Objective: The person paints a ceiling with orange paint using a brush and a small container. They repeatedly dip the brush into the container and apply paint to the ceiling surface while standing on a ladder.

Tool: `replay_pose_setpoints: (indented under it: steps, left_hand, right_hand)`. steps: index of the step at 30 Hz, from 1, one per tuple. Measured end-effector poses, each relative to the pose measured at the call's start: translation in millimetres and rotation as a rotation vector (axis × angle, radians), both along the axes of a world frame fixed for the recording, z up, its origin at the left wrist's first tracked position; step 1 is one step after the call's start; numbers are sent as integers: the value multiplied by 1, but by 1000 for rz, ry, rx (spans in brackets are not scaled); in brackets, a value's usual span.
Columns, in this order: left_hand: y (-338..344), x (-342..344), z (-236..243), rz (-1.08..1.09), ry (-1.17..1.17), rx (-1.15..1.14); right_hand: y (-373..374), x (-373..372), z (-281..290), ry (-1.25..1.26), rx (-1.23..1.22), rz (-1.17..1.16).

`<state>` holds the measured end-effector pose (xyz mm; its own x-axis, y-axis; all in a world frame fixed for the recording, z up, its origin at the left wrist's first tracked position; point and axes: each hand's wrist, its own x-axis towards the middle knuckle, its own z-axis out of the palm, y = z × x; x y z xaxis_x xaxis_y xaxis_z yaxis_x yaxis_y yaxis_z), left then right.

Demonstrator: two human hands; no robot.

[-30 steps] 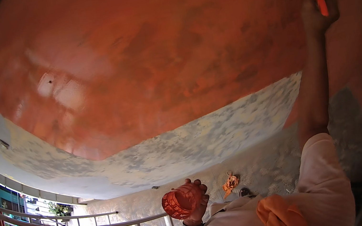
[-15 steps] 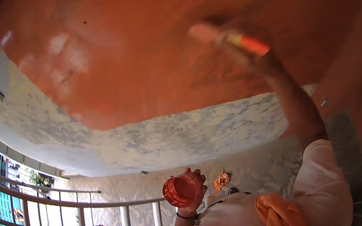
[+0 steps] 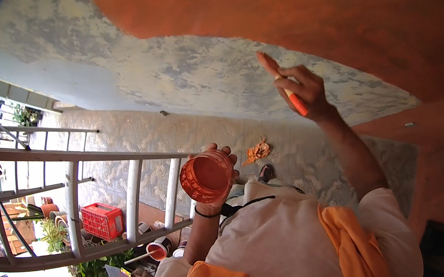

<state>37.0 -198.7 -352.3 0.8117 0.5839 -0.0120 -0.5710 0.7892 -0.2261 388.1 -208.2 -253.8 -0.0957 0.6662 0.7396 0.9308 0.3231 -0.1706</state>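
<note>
My right hand grips a paintbrush by its orange-red handle. The bristles are coated orange and point up, just below the edge of the orange paint on the wall. My left hand is wrapped round a small round tub coated in orange paint, held in front of my body with its mouth facing up. Orange paint shows inside the tub. Below the painted area, the wall is patchy grey and white.
An aluminium ladder stands close on my left. Past it are a red crate, a paint bucket with a stick across it, and several plants. An orange rag lies on the floor near my foot.
My right hand with the paintbrush has come down from the painted area to the paint's lower edge. The view has tilted down, showing more floor and ladder. The left hand still holds the tub.
</note>
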Motion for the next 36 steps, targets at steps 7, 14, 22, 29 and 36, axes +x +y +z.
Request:
replay_pose_setpoints:
  steps: [7,14,22,29,36]
  left_hand:
    - [18,-65,2,179,53,4]
    - [48,-111,-25,234,47,-69]
    - [78,-132,-32,217,-1,7]
    - [79,-164,-29,254,94,-9]
    - [63,-182,-37,322,135,-28]
  right_hand:
    - [-94,-73,-175,1593,-254,-580]
    - [-131,-82,-185,2044,-188,-775]
    - [-93,-119,-190,2129,-247,-422]
    - [-49,-139,-170,2082,-211,-473]
    - [-31,-143,-172,2169,-287,-360]
